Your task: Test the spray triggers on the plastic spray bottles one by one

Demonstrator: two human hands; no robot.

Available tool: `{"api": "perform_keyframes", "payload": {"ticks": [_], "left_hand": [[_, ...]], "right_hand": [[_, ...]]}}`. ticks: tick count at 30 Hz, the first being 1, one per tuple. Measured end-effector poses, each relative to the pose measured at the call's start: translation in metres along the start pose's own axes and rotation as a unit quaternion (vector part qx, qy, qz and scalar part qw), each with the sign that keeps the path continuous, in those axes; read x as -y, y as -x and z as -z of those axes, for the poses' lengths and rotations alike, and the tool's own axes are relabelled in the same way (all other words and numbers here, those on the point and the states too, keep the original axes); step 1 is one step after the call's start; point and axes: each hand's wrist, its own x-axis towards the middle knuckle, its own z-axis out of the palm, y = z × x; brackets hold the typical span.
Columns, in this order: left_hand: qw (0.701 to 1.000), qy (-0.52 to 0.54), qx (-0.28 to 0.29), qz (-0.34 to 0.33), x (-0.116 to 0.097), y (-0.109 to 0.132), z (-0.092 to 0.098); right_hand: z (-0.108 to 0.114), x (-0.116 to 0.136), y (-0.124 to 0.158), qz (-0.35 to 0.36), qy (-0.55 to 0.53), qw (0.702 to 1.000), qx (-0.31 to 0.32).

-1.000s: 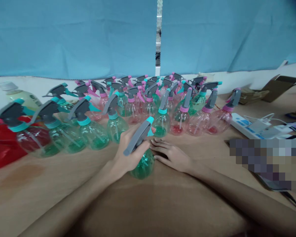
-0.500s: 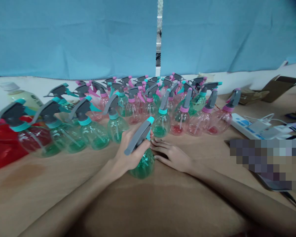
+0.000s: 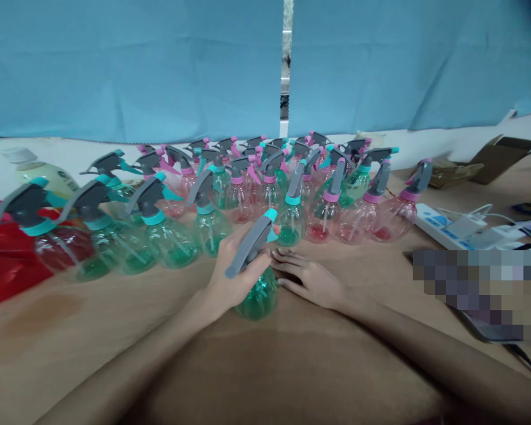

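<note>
A green spray bottle [image 3: 257, 300] with a grey and turquoise trigger head stands on the table in front of me. My left hand [image 3: 233, 268] is wrapped round its neck, just under the head, which points away and to the right. Close against the bottle's right side, my right hand [image 3: 308, 276] rests on the table with its fingers stretched out and nothing in them. Whether those fingertips touch the bottle I cannot tell. Just beyond stand another green spray bottle [image 3: 289, 223] and a pink spray bottle [image 3: 323, 223].
Several more green and pink spray bottles [image 3: 172, 245] stand in rows across the back. Left lie a red plastic bag [image 3: 9, 260] and a large bottle with a white cap [image 3: 39, 171]. Right are a power strip [image 3: 446, 227], a partly blurred-out device [image 3: 487, 321] and a cardboard box [image 3: 498, 159].
Almost nothing differs. The head of the held spray bottle has shifted very slightly to the right with my left hand; my right hand has stayed in place.
</note>
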Motion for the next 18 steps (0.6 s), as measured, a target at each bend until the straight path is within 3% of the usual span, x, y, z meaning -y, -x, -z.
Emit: {"api": "perform_keyframes", "payload": {"ticks": [18], "left_hand": [[1.0,-0.008,-0.006,0.002,-0.0023,-0.0013,0.0001]], "right_hand": [[-0.0005,-0.0009,0.0,0.0,0.006,1.0,0.006]]}}
